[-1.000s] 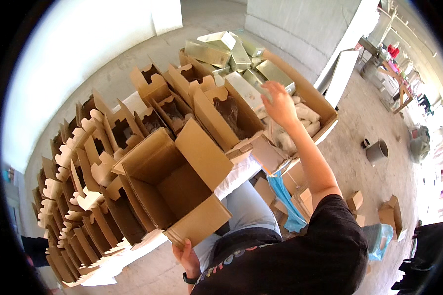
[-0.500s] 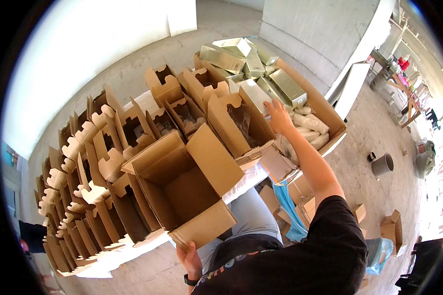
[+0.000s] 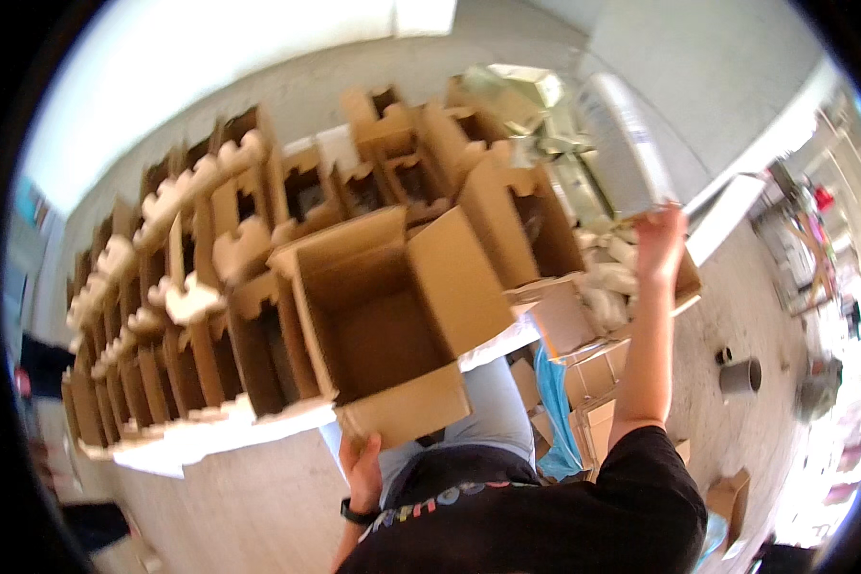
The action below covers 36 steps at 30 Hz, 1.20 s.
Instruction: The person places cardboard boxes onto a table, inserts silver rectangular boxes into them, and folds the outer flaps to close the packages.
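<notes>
Cardboard everywhere: an open brown carton (image 3: 383, 320) is sitting at the near edge of a white table (image 3: 210, 435), flaps spread, inside bare. Left hand (image 3: 362, 466) is gripping the carton's near flap from below, fingers curled up against the board, a dark watch (image 3: 359, 515) showing at the wrist. Right hand (image 3: 662, 239) is reaching up and out to the right, arm nearly straight, fingers closed on the lower edge of a pale, flat package (image 3: 614, 143); motion blur is hiding the exact pinch. Beneath that hand a big box of white wrapped bundles (image 3: 610, 287) is standing beside the open carton. Rows of folded die-cut cardboard trays (image 3: 177, 277) are filling the table to the left. A grey can (image 3: 739, 375) is standing on the floor, well apart.
</notes>
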Each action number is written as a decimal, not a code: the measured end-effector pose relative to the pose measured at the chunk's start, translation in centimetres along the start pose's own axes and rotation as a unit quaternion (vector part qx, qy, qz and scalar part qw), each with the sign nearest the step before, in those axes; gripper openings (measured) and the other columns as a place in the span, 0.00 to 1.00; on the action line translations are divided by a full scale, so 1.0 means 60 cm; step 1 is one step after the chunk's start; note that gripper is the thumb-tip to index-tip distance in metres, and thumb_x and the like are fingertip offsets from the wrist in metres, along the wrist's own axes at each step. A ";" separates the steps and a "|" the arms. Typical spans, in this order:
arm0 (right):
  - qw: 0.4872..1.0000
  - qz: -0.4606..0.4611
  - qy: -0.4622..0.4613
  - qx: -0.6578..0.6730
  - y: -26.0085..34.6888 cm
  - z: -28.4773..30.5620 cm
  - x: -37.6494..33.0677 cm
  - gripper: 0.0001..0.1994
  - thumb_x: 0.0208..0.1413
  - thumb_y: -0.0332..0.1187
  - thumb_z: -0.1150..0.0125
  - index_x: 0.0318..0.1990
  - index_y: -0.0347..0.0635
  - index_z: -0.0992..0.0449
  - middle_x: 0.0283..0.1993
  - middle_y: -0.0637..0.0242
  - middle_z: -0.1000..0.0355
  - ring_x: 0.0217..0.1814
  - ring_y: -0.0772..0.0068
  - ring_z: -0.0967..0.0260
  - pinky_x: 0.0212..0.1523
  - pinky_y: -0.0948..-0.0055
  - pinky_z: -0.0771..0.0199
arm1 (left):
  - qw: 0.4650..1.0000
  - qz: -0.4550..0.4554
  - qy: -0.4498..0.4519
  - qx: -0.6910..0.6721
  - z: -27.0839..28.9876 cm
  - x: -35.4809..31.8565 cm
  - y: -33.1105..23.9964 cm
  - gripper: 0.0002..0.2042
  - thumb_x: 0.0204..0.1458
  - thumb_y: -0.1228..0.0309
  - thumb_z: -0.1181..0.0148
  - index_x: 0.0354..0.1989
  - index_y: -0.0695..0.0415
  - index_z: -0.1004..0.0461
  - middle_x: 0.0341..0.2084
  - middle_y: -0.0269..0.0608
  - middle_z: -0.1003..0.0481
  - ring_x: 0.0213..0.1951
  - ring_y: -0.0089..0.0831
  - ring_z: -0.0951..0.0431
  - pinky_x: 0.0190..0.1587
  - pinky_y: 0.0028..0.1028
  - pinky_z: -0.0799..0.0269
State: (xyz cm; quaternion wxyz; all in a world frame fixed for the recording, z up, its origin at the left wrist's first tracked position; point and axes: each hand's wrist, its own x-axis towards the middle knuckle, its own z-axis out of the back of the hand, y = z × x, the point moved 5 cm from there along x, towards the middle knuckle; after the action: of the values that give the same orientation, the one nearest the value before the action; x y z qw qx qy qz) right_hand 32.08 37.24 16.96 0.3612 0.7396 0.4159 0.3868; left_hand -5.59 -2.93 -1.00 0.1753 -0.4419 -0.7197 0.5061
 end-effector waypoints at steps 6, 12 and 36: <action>0.992 0.001 0.111 0.065 0.133 -0.107 -0.124 0.28 0.57 0.45 0.49 0.59 0.33 0.36 0.60 0.54 0.35 0.64 0.57 0.40 0.64 0.56 0.44 | 1.000 0.013 0.000 0.006 -0.008 -0.002 -0.018 0.19 0.56 0.76 0.43 0.57 0.63 0.34 0.48 0.37 0.26 0.48 0.25 0.28 0.53 0.26 0.35; 0.841 0.225 0.422 -0.252 0.201 -0.221 -0.249 0.32 0.51 0.57 0.50 0.44 0.30 0.24 0.48 0.48 0.28 0.51 0.57 0.32 0.53 0.61 0.35 | 1.000 0.024 -0.012 0.007 -0.021 -0.002 -0.028 0.19 0.56 0.75 0.43 0.56 0.63 0.34 0.47 0.36 0.26 0.48 0.24 0.28 0.52 0.25 0.35; 0.665 0.184 0.586 -0.425 -0.096 -0.309 -0.506 0.23 0.40 0.40 0.28 0.43 0.41 0.28 0.58 0.55 0.35 0.57 0.49 0.34 0.51 0.58 0.27 | 0.999 0.022 -0.003 0.026 -0.019 -0.009 -0.019 0.16 0.59 0.73 0.44 0.55 0.63 0.33 0.46 0.34 0.26 0.46 0.21 0.29 0.51 0.23 0.34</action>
State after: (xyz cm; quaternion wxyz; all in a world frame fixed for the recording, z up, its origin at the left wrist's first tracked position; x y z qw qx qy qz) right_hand 3.19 16.27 11.92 0.2392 0.1879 0.1880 0.9339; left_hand -5.01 -2.81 0.61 0.1730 -0.4514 -0.6969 0.5298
